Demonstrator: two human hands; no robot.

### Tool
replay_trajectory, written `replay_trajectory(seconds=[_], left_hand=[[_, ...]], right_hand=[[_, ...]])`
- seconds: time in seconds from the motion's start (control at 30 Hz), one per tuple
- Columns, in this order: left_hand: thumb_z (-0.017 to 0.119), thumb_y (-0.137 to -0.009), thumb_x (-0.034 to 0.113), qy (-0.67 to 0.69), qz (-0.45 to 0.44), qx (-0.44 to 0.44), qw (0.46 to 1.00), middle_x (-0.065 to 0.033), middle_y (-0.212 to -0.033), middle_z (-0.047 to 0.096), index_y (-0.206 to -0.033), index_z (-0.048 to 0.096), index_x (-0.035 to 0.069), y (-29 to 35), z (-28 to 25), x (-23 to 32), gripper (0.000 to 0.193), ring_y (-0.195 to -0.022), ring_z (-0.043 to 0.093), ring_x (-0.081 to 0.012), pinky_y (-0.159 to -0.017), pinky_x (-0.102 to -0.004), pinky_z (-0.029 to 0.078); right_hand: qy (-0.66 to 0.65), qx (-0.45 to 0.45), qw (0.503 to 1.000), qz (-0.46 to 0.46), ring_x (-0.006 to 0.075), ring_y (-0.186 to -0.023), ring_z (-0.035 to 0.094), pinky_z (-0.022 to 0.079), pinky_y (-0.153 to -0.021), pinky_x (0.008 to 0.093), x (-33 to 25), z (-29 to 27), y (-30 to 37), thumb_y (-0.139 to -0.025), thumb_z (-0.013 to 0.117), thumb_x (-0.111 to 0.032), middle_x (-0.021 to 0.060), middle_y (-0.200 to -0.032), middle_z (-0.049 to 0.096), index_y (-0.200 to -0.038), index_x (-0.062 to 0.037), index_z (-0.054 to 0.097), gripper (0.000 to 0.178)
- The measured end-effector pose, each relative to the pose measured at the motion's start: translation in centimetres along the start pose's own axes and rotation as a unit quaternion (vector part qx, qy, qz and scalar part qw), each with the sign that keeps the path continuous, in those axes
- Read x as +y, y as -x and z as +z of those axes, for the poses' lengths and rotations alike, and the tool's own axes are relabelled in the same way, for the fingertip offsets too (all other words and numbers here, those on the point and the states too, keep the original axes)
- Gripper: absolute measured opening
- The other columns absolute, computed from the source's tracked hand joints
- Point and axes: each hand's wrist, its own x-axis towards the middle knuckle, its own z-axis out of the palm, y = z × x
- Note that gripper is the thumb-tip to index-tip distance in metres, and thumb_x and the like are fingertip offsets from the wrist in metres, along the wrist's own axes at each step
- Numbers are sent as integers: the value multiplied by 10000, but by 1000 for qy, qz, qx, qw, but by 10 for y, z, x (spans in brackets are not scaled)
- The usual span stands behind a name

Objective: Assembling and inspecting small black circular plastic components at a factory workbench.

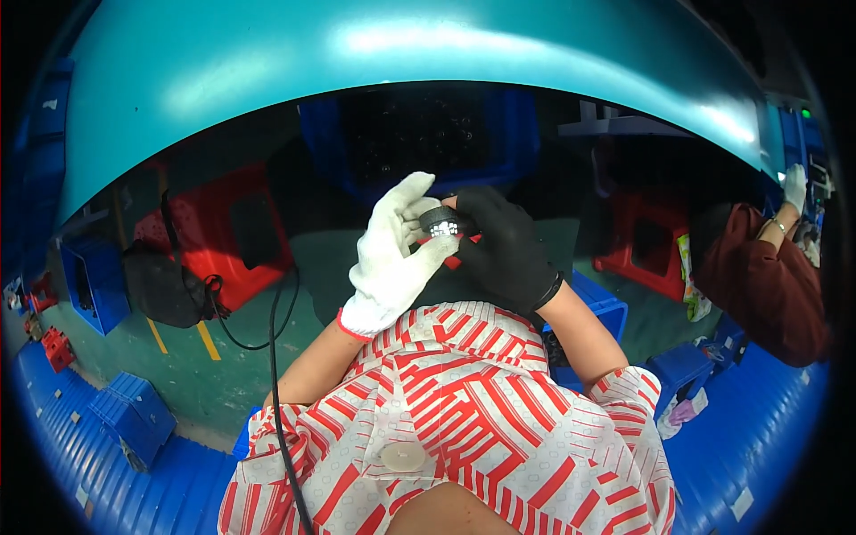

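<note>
My left hand [392,254], in a white glove, and my right hand [506,248], in a black glove, meet at chest height. Between them sits a small dark cylindrical part [440,221] with a shiny patterned face. Fingers of both hands close around it. A bit of red [455,261] shows just under the part, between the hands; what it belongs to is hidden. Below the hands, my red-and-white patterned shirt [464,401] fills the lower middle.
A blue crate [419,134] of dark parts stands ahead under a large teal curved cover [357,53]. Red stools [223,232] [646,241] flank it. Blue bins [134,415] lie at left. A black cable [276,374] hangs down. Another person in a dark red sleeve [767,276] works at right.
</note>
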Motion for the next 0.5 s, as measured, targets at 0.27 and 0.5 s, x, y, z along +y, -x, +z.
replay_trajectory(seconds=[0.27,0.5], left_hand=[[702,-769,10,-198,51,-7,979,-149,-1014,651,-1142,554,-34,0,-8,-5,404,-900,667,-203,-796,-282,534],[673,-802,26,-181,29,-5,983,-160,-975,669,-1118,559,-37,-5,-11,-3,341,-833,684,-196,-723,-268,544]], right_hand=[[147,-37,986,-62,272,-742,624,483,-648,349,-4,-2,-8,-729,685,-39,118,-894,614,-1031,-52,577,321],[52,-36,998,-5,308,-747,615,489,-639,368,0,3,-11,-770,659,-82,148,-883,604,-990,-45,577,238]])
